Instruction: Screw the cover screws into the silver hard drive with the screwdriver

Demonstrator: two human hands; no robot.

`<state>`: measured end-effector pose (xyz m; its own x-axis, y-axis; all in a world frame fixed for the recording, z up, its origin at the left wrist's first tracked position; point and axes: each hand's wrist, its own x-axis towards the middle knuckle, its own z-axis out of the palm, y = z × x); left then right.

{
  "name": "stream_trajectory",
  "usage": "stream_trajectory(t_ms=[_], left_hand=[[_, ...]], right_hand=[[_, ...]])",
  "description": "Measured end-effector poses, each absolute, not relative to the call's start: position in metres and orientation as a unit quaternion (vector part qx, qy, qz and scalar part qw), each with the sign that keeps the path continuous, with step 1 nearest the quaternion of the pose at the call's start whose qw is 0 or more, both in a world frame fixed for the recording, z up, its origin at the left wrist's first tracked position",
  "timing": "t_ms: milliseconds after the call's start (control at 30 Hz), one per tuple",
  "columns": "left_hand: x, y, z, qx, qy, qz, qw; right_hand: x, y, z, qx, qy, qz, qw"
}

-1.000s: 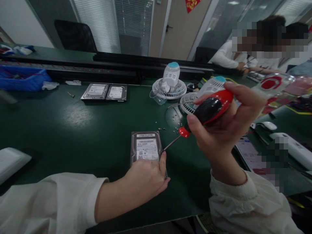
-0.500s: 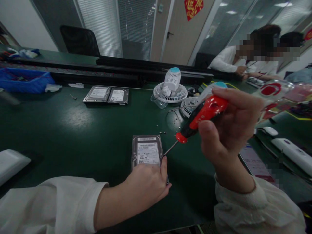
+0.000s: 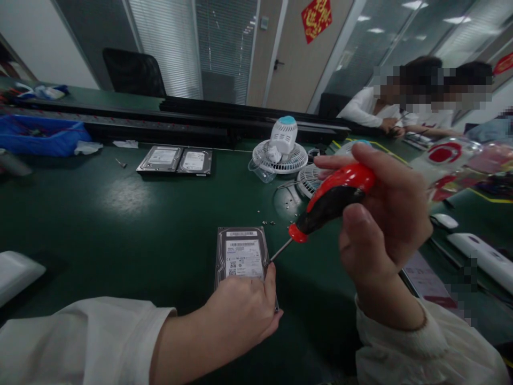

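A hard drive point(image 3: 242, 251) lies label up on the dark green table in front of me. My left hand point(image 3: 246, 307) grips its near part, covering the lower half, with the index finger along the right edge close to the screwdriver tip. In my right hand point(image 3: 385, 214) is a red and black screwdriver point(image 3: 332, 198), tilted so that its shaft runs down to the drive's right edge. The thumb and index finger hold the handle, while other fingers reach past it. Several small screws point(image 3: 268, 223) lie just beyond the drive.
Two more hard drives point(image 3: 176, 160) lie side by side farther back. White fans point(image 3: 280, 155) stand behind the screws. A blue bin point(image 3: 44, 136) is at the far left, a white power strip point(image 3: 481, 262) at the right. Two people point(image 3: 417, 101) sit at the far right.
The screwdriver handle has turned in my right hand, whose fingers have shifted and partly opened. The tip stays at the drive's right edge. My left hand keeps its hold.
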<state>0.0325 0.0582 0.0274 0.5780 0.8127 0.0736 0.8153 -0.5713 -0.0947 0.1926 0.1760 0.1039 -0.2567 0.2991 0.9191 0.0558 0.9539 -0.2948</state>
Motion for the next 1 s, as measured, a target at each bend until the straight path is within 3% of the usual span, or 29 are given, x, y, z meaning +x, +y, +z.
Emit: stream_trajectory(t_ms=[200,433,633,800,1000], left_hand=[[0.0302,0.0563,0.0266,-0.887,-0.457,-0.020,0.062],[0.0300,0.0569,0.0211,-0.889,-0.450,-0.037,0.071],[0.0314,0.0575,0.0209,-0.891,-0.447,-0.034,0.071],[0.0313,0.0584,0.0200,-0.890,-0.445,-0.048,0.080],[0.0307,0.0577,0.0190,-0.890,-0.446,-0.059,0.072]], right_hand=[[0.1908,0.1733,0.1111,-0.137,-0.791,-0.046,0.595],[0.1884,0.1750,0.1050,-0.123,-0.813,0.090,0.563],[0.1882,0.1777,0.1040,-0.137,-0.794,0.060,0.589],[0.1862,0.1745,0.1071,-0.134,-0.810,0.145,0.553],[0.1876,0.1829,0.1059,-0.134,-0.813,0.047,0.564]])
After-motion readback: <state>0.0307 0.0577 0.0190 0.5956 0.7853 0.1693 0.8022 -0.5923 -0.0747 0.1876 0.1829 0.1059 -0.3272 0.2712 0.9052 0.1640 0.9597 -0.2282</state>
